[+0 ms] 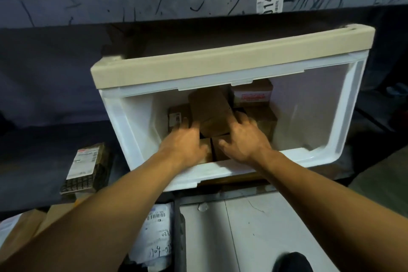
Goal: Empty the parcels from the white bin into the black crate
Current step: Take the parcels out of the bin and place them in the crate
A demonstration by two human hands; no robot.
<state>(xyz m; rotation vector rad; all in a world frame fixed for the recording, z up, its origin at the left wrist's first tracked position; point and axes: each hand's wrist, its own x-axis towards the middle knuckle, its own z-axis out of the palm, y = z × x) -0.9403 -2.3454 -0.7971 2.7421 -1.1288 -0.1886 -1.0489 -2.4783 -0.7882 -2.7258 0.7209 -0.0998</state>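
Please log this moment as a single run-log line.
phase: reaching | left hand and right hand: on tilted brown cardboard box | white plastic bin: parcels inside | black crate: unseen

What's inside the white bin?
Brown cardboard parcels fill the white bin. One tilted parcel sits on top, between the left hand and right hand. A labelled parcel lies behind. The hands and the top parcel hide whatever lies below.

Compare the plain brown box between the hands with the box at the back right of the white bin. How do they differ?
The plain brown box sits tilted atop the pile and shows no label; the back box lies flatter and carries a white label with red print. The left hand and right hand flank the plain box; neither hand touches the back box. Both are brown cardboard, inside the white bin.
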